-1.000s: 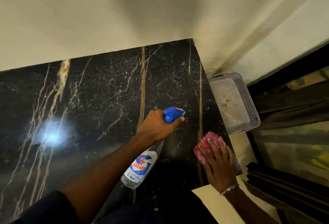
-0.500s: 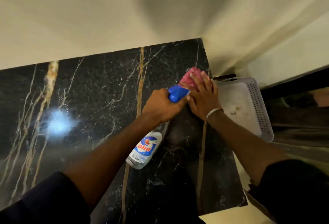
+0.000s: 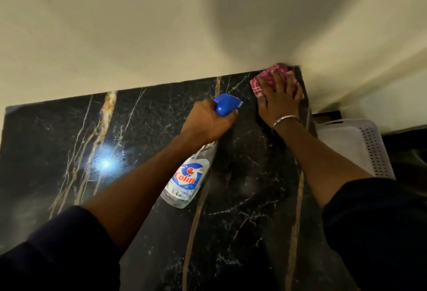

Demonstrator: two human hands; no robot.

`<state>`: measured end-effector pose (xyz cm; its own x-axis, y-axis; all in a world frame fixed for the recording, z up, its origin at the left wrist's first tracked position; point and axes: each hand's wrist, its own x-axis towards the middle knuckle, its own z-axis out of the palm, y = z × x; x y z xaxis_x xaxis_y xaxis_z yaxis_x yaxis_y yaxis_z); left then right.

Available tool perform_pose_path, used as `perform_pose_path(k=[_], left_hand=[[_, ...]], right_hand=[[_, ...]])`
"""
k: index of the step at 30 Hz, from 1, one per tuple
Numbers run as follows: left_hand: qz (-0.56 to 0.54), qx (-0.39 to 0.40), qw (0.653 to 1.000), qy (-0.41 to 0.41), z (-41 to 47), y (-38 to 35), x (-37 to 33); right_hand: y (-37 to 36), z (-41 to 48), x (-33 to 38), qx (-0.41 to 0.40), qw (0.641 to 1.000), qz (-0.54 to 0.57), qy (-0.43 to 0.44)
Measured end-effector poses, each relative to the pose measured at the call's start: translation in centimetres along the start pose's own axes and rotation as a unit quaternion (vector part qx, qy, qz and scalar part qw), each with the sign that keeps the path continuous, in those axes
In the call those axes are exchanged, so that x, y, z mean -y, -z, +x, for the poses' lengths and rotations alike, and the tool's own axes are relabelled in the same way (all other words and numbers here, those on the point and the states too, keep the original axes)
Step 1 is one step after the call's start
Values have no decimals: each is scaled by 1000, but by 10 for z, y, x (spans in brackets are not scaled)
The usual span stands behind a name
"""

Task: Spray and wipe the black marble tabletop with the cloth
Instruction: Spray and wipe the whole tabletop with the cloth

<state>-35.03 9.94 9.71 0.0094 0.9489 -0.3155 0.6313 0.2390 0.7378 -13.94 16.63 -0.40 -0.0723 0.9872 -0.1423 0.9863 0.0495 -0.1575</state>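
The black marble tabletop (image 3: 69, 142) with gold and white veins fills the lower view, against a cream wall. My left hand (image 3: 206, 124) grips the neck of a clear spray bottle (image 3: 188, 179) with a blue trigger head, its nozzle pointing toward the far right corner. My right hand (image 3: 280, 101), with a metal bangle on the wrist, presses flat on a pink checked cloth (image 3: 263, 80) at the far right corner of the tabletop, right against the wall. Most of the cloth is hidden under the fingers.
A white perforated plastic basket (image 3: 360, 142) sits just off the tabletop's right edge. The cream wall (image 3: 161, 36) bounds the far edge. A bright light reflection (image 3: 106, 163) shows on the marble left of centre.
My right hand has slid the cloth from the near right edge up along the right side to the far corner by the wall. The left hand holds the bottle as before.
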Motion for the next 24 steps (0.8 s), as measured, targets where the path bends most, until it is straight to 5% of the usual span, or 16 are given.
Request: perform_pose_path(k=[13,24], left_hand=[[-44,-90,992,72,-25,134,127],[-65,-132,983,109,-67,280,266]], right_hand=[[-37,-22,232,13,1000,-8,-18],[-75,-47,464,20,998,-1,55]])
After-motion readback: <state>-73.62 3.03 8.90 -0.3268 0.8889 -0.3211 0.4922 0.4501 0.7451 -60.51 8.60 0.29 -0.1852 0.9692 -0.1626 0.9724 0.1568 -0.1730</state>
